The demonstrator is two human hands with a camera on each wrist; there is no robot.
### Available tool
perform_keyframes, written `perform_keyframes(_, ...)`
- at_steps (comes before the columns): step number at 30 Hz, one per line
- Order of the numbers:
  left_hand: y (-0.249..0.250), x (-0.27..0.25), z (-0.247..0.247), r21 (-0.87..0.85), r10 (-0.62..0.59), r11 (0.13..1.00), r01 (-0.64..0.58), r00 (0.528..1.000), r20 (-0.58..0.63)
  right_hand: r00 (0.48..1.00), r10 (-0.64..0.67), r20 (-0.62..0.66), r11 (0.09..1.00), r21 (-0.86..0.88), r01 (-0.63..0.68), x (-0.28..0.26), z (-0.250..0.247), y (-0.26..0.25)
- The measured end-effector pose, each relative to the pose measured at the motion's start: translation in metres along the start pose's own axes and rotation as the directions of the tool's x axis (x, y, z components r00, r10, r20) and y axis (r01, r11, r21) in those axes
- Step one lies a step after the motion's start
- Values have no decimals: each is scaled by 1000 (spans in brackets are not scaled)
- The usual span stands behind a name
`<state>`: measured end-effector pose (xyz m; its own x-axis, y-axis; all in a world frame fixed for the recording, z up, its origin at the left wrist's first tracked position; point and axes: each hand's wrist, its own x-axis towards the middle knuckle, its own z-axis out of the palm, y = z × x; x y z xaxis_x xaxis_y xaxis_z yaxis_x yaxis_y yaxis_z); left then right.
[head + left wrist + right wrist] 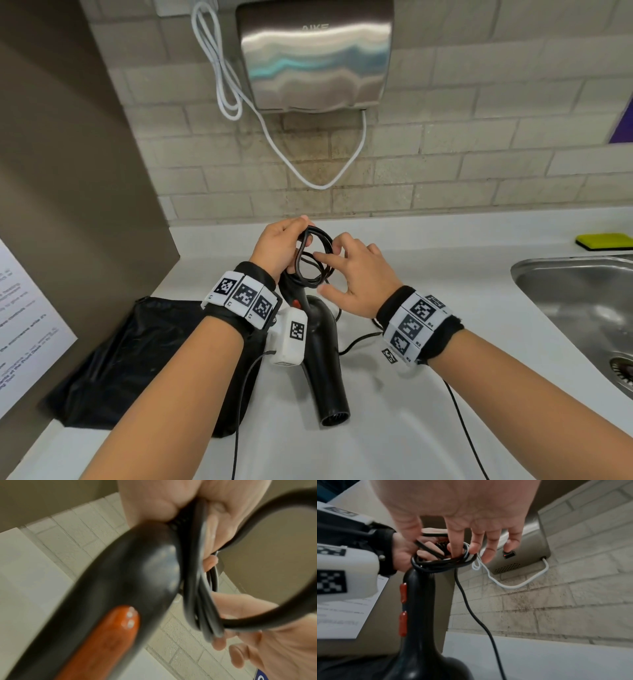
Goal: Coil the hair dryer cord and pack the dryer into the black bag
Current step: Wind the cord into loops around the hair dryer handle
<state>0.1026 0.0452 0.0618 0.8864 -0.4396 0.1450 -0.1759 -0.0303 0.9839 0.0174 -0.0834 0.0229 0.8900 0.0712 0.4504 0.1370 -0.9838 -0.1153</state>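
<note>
The black hair dryer [325, 359] stands on the white counter [428, 394], nozzle toward me and handle [418, 601] pointing up with orange switches [403, 592]. Its black cord [315, 257] is wound in several loops at the handle's top. My left hand [291, 241] grips one side of the loops, fingers curled round them [163, 500]. My right hand [329, 270] pinches the other side between thumb and index finger [452, 540], the other fingers spread. A loose stretch of cord [471, 608] hangs from the coil to the counter. The black bag [137, 359] lies flat left of the dryer, under my left forearm.
A steel hand dryer [315, 58] hangs on the tiled wall with a white cable [322, 185] looping below it. A steel sink [582, 308] is at the right, with a yellow sponge [603, 241] behind it. A brown side panel [68, 171] with a paper notice [27, 325] closes the left.
</note>
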Motion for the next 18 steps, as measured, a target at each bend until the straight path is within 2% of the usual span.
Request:
perform_keyframes(4,0,-1,0,4,3,1000,-3,1000,20,999,-2,-50,1000,27,4,-1,2,0)
perform_keyframes(6,0,-1,2,17,6,1000,-6,1000,30,993,63,-99,987,151,-48,0,1,-3)
perform_keyframes(9,1,-2,6,46,17,999,-19,999,41,958,232,-167,893,428,-142,2,-1,-7)
perform_keyframes(12,3,-5,9,69,18,997,-24,996,83,930,344,-128,791,573,-214,10,-3,-8)
perform_keyframes(16,5,-7,11,72,14,997,-26,988,156,974,228,-7,702,694,-159,22,0,0)
perform_keyframes(18,5,-7,11,76,17,997,-30,986,164,987,156,45,619,774,-133,25,4,4)
